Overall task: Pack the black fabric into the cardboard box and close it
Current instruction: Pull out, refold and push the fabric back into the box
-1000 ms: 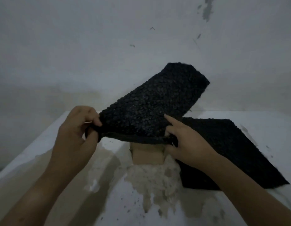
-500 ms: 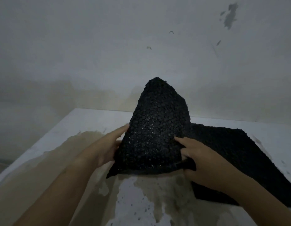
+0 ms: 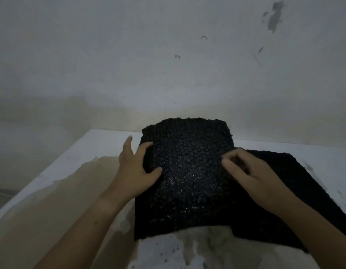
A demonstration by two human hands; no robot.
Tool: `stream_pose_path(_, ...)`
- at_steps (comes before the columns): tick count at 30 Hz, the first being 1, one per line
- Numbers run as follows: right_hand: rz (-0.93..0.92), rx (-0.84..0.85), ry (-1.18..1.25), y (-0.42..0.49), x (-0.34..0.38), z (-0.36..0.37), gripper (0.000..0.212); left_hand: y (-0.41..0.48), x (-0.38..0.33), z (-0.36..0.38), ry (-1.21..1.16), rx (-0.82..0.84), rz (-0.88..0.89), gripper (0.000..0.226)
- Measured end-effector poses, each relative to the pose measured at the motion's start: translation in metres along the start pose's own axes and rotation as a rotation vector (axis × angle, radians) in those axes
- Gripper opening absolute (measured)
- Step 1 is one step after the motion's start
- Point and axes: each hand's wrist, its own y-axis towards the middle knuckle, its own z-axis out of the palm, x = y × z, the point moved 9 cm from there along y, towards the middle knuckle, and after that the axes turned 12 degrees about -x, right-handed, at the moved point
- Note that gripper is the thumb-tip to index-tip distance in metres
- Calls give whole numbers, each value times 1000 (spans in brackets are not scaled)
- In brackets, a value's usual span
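- The left hand lies open with its fingers spread, thumb and fingertips pressing on the left edge of the black fabric.
- The right hand rests on the fabric's right side with its fingers curled; I cannot tell whether they nip the cloth.
- The fabric sits humped in the middle of the counter, its bumpy face up, with more of it spreading flat to the right.
- The counter is white with brown stains, and a marked grey wall rises at its far edge.
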Motion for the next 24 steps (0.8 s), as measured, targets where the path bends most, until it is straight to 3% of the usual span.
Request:
stream_pose_path(2, -8, 2, -171, 13, -9, 7, 40, 3, -22, 2, 49, -17, 111, 66)
stream_pose_path(5, -41, 90, -296, 22, -18, 30, 59, 6, -49, 23, 97, 93, 231, 62)
stream_pose_path(9, -121, 95, -435, 29, -13, 40, 47, 7, -57, 46, 269, 206, 317, 69)
stream_pose_path(13, -204, 68, -454, 37, -1, 36, 28, 7, -64, 49, 311, 208, 467, 50)
stream_pose_path(19, -87, 208, -552, 42, -9, 59, 57, 11, -61, 60, 265, 381, 376, 44)
stream_pose_path(24, -18, 346, -618, 48, -16, 74, 60, 21, -70, 65, 374, 410, 385, 72)
